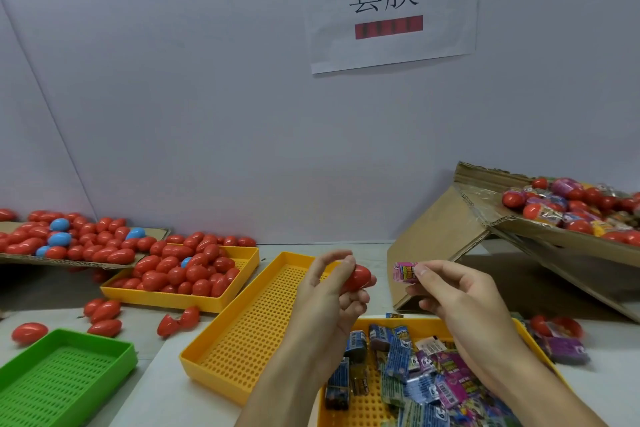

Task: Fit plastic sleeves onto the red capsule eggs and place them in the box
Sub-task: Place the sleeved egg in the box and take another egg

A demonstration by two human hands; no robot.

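At the near edge of the desk, a yellow tray holds a heap of flat printed plastic sleeves; both forearms reach out over it. Just beyond, the left hand holds one red capsule egg, fingers curled round its left end so that the free end pokes out to the right. Its long axis lies roughly level, pointing across at the other hand. The right hand pinches a pink sleeve between thumb and fingertips, the sleeve held near the egg's free end but apart from it, a small gap between. So the sleeve lies straight to the right of the egg, about in line with its axis; I judge the next move needs the sleeve's mouth opened and slid along that axis. Whether the mouth is open cannot be told.

An empty perforated yellow tray sits left of the hands, with a green tray at the near left corner. Further back, a tray of bare eggs stands left. At the far right, the tilted cardboard box holds sleeved eggs; the right hand is the nearer to it.
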